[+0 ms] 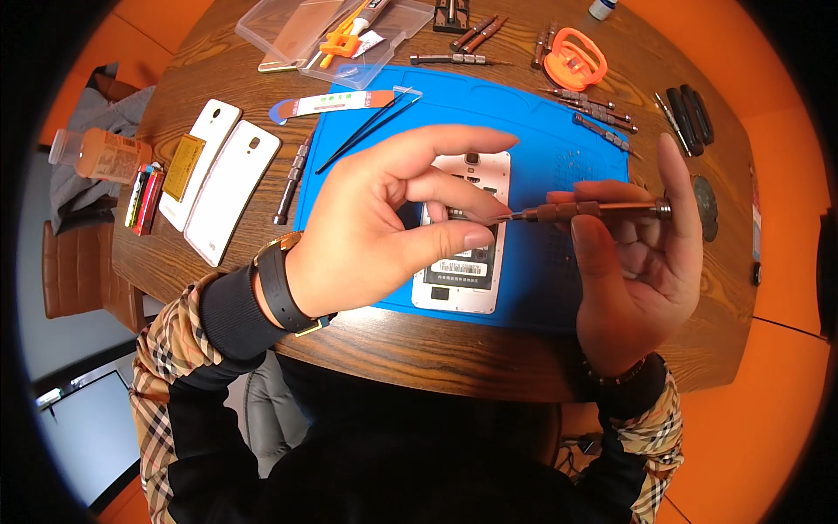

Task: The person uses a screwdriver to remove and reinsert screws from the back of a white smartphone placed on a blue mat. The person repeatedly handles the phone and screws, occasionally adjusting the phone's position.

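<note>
My right hand holds a brown metal screwdriver by its handle. Its shaft points left, level above the work mat. At the tip, my left hand pinches with thumb and fingers; whether a tiny part is also between them is too small to tell. Below both hands lies a smartphone with its back cover off, showing a dark battery with a printed label. My left hand hides part of the phone's upper left side. A blue silicone mat lies under the phone.
Two white phones or covers, black tweezers and another screwdriver lie to the left. Farther back are a clear plastic box, an orange suction cup and several screwdrivers. A bottle stands at the far left.
</note>
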A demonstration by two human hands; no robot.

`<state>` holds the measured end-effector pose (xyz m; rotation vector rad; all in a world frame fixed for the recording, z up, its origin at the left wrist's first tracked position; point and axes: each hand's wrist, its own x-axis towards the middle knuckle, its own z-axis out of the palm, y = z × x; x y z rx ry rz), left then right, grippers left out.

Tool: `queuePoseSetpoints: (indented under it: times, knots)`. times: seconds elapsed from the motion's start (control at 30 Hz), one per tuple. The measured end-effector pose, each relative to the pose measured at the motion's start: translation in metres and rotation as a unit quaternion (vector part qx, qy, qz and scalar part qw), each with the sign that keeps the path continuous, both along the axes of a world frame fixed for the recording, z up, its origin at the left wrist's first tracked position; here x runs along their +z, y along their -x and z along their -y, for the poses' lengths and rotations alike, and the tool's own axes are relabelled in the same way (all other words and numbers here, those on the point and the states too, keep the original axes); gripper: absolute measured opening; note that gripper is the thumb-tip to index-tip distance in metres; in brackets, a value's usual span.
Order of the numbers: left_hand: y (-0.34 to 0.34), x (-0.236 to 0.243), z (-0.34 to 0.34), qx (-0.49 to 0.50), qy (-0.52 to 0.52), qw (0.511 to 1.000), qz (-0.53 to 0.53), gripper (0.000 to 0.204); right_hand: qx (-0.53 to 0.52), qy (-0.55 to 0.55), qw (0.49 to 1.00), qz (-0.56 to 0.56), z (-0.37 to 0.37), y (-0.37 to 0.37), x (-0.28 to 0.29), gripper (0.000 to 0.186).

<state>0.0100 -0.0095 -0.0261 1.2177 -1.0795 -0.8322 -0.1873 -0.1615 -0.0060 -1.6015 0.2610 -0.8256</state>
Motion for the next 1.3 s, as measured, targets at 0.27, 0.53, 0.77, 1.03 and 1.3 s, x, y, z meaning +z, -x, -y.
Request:
queuePoseSetpoints:
  times: [0.27, 0.53, 0.77, 1.03, 1.3]
  knots:
    - [-0.001, 0.002, -0.002, 0.014, -0.001, 1.0, 0.019, 0.064, -0.005, 0.019, 1.0, -0.015, -0.001, 0.0, -0.001, 0.079]
    - [-0.004, 0.002, -0.003, 0.006, -0.004, 0.998, 0.068, 0.074, 0.005, 0.053, 0.998, -0.029, -0.001, 0.003, 0.001, 0.081]
    - [-0.003, 0.003, -0.004, 0.014, -0.011, 0.999, 0.05, 0.076, 0.02, 0.123, 0.992, 0.002, 0.0, 0.002, -0.002, 0.083]
    - [-0.004, 0.004, -0.004, 0.012, -0.02, 0.998, 0.053, 0.076, 0.051, 0.202, 0.978, -0.014, 0.003, 0.006, 0.0, 0.085]
    - [-0.002, 0.001, -0.005, 0.022, -0.013, 0.998, 0.059, 0.074, 0.073, 0.282, 0.957, -0.016, 0.009, 0.008, 0.002, 0.088]
